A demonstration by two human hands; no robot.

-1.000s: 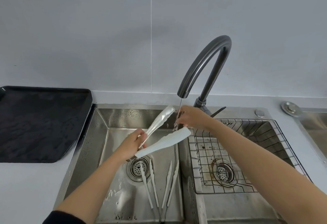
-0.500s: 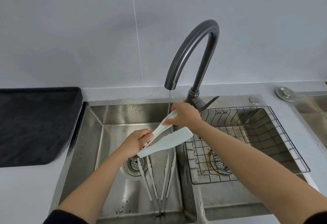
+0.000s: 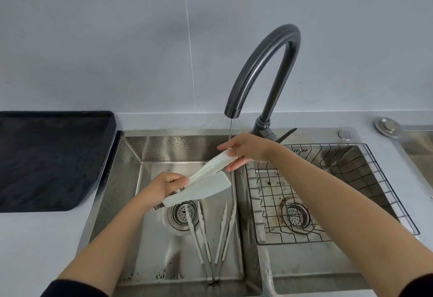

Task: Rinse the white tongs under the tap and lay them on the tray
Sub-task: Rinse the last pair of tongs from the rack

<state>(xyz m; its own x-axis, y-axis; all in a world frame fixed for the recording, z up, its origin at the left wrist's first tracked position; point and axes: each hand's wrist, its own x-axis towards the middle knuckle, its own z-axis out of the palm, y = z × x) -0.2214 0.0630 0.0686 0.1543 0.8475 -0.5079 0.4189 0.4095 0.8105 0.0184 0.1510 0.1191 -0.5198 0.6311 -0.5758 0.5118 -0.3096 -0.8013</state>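
Observation:
White tongs with wide flat blades (image 3: 203, 186) are held over the left sink basin (image 3: 131, 170). My left hand (image 3: 161, 187) grips them near the hinge end. My right hand (image 3: 246, 150) pinches the tip of the upper blade, right under a thin stream of water from the dark curved tap (image 3: 262, 67). The lower blade hangs free below it. The black tray (image 3: 46, 160) lies on the counter at the left.
Two more pairs of slim tongs (image 3: 210, 233) lie on the left basin floor by the drain (image 3: 182, 213). A wire rack (image 3: 316, 193) fills the right basin. A metal sink plug (image 3: 387, 126) sits on the counter at the far right.
My right hand has slid along the upper blade to its tip and rubs it under the water. The camera view shifted slightly; my left hand keeps its grip.

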